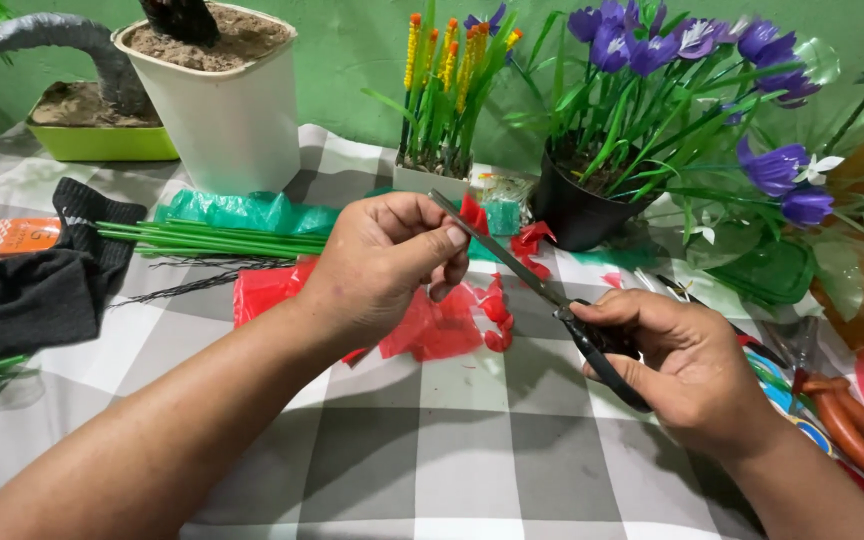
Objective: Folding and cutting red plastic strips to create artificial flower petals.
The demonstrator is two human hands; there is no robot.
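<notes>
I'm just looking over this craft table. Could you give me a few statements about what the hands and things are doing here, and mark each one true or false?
1. The right hand holds scissors. True.
2. The left hand pinches a blue sheet. False: it holds red plastic.
3. The purple flowers stand in a black pot. True.
4. The green stems lie right of the scissors. False: they lie to the left.
5. The tablecloth is plain. False: it is checked grey and white.

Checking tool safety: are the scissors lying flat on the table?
No, the right hand holds the scissors up above the checked tablecloth, blades by the left hand.
</notes>
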